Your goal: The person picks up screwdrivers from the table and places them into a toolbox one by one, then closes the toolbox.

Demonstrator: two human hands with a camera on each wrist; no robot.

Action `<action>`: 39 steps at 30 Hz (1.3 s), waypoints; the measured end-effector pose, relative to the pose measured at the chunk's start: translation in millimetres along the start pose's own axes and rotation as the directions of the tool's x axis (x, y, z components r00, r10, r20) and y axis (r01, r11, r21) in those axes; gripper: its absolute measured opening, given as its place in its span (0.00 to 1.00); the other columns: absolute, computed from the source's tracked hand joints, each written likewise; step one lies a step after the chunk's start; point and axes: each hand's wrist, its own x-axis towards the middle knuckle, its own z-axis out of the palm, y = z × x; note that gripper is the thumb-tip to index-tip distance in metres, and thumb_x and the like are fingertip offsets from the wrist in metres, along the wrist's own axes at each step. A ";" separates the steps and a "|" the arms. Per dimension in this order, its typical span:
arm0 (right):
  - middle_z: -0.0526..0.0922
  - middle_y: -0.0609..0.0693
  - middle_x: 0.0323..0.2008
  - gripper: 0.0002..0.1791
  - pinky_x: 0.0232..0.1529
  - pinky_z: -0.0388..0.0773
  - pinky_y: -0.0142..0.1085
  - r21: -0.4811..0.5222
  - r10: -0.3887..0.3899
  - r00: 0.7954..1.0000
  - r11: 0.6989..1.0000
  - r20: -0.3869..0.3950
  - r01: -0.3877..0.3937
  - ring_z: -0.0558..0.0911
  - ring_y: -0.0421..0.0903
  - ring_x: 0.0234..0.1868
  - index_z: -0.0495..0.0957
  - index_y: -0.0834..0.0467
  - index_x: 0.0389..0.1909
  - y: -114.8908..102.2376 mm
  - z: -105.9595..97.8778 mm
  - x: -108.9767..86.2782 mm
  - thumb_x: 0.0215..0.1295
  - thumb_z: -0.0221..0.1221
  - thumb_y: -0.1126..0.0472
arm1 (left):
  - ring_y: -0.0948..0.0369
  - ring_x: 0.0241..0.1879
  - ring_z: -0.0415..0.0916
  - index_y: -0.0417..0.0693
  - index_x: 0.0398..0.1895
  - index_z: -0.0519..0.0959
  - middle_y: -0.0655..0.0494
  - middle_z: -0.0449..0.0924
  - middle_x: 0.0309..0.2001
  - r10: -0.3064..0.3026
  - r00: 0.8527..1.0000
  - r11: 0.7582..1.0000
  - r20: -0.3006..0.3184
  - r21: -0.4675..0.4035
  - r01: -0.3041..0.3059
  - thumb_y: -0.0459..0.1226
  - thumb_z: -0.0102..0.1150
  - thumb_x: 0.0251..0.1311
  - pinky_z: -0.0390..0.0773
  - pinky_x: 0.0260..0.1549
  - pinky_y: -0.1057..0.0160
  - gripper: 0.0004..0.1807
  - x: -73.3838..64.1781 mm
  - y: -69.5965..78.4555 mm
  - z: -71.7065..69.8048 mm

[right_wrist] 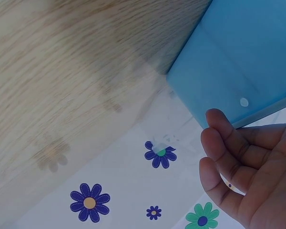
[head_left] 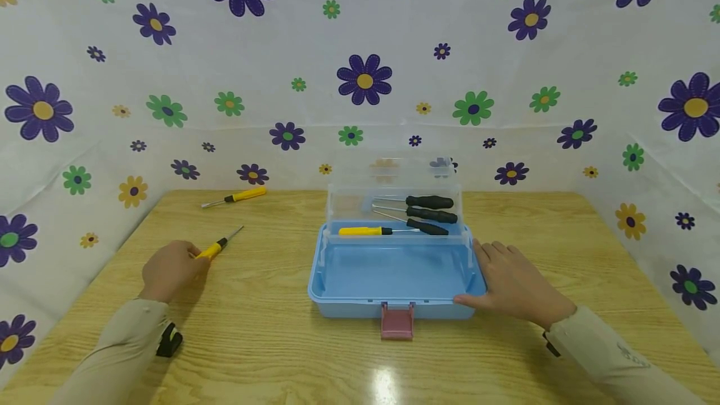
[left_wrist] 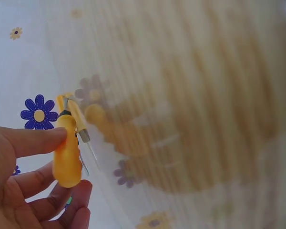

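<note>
- left hand, lower left of the frame: thumb and fingers pinching
- right hand, lower right: thumb spread from fingers
- left arm, right arm: sleeved, slanting inward

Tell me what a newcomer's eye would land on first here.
Probably the open blue toolbox on the table, its clear tray holding three black-handled screwdrivers and a yellow one. Next, the yellow screwdriver in the left grip; a similar one lies near the table's far edge. Big purple flowers dot the white backdrop.

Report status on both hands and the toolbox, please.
Left hand holding yellow screwdriver. Right hand at right end of blue toolbox. Toolbox open; no obstruction visible between.
</note>
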 end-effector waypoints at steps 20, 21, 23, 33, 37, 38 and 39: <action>0.79 0.66 0.51 0.59 0.52 0.75 0.54 -0.001 -0.006 1.000 1.000 -0.012 0.006 0.78 0.60 0.52 0.67 0.74 0.60 0.8 0.6 -0.8 0.47 0.54 0.23 | 0.52 0.26 0.76 0.35 0.41 0.79 0.38 0.81 0.33 0.133 0.954 0.989 -0.270 -0.024 -0.145 0.42 0.59 0.60 0.67 0.18 0.65 0.17 3.7 7.5 3.8; 0.79 0.66 0.51 0.59 0.52 0.75 0.54 -0.001 -0.006 1.000 1.000 -0.014 0.006 0.78 0.60 0.51 0.67 0.74 0.60 0.9 0.9 -0.8 0.47 0.54 0.23 | 0.53 0.26 0.76 0.36 0.41 0.79 0.38 0.81 0.33 0.140 0.948 0.987 -0.287 -0.030 -0.155 0.41 0.59 0.59 0.67 0.17 0.65 0.16 4.2 8.8 3.5; 0.79 0.66 0.51 0.58 0.52 0.75 0.54 0.000 -0.007 1.000 1.000 -0.016 0.007 0.78 0.60 0.52 0.67 0.73 0.60 0.9 0.9 -0.7 0.47 0.54 0.23 | 0.53 0.26 0.75 0.36 0.41 0.80 0.39 0.81 0.32 0.154 0.935 0.984 -0.320 -0.036 -0.175 0.41 0.60 0.58 0.66 0.18 0.65 0.15 5.4 11.2 2.9; 0.78 0.66 0.52 0.59 0.53 0.74 0.55 0.002 0.003 1.000 1.000 0.005 -0.003 0.78 0.60 0.53 0.66 0.73 0.60 1.0 -1.6 -0.3 0.47 0.53 0.23 | 0.48 0.30 0.77 0.37 0.41 0.80 0.40 0.81 0.31 0.279 0.845 0.946 -0.456 -0.020 -0.323 0.37 0.64 0.55 0.76 0.29 0.50 0.14 10.4 18.0 6.9; 0.78 0.66 0.53 0.59 0.54 0.73 0.55 0.005 0.010 1.000 1.000 0.017 -0.011 0.77 0.61 0.53 0.66 0.73 0.61 0.7 -1.0 -0.4 0.47 0.54 0.23 | 0.49 0.30 0.77 0.36 0.40 0.81 0.40 0.81 0.30 0.318 0.811 0.928 -0.492 -0.014 -0.372 0.35 0.66 0.52 0.77 0.31 0.49 0.13 11.4 22.3 8.2; 0.78 0.66 0.53 0.59 0.54 0.73 0.55 0.004 0.011 1.000 1.000 0.018 -0.011 0.77 0.61 0.53 0.66 0.73 0.61 0.7 -0.9 -0.3 0.47 0.54 0.23 | 0.49 0.30 0.77 0.36 0.39 0.81 0.40 0.81 0.30 0.326 0.804 0.925 -0.498 -0.010 -0.381 0.35 0.67 0.52 0.77 0.31 0.49 0.13 11.8 23.1 8.4; 0.78 0.66 0.52 0.59 0.53 0.74 0.55 0.003 0.010 1.000 1.000 0.017 -0.010 0.77 0.61 0.53 0.66 0.73 0.60 0.8 -1.1 -0.2 0.46 0.54 0.23 | 0.49 0.30 0.77 0.36 0.39 0.80 0.41 0.81 0.30 0.333 0.799 0.922 -0.502 -0.004 -0.387 0.34 0.67 0.51 0.77 0.31 0.50 0.13 12.3 23.6 8.4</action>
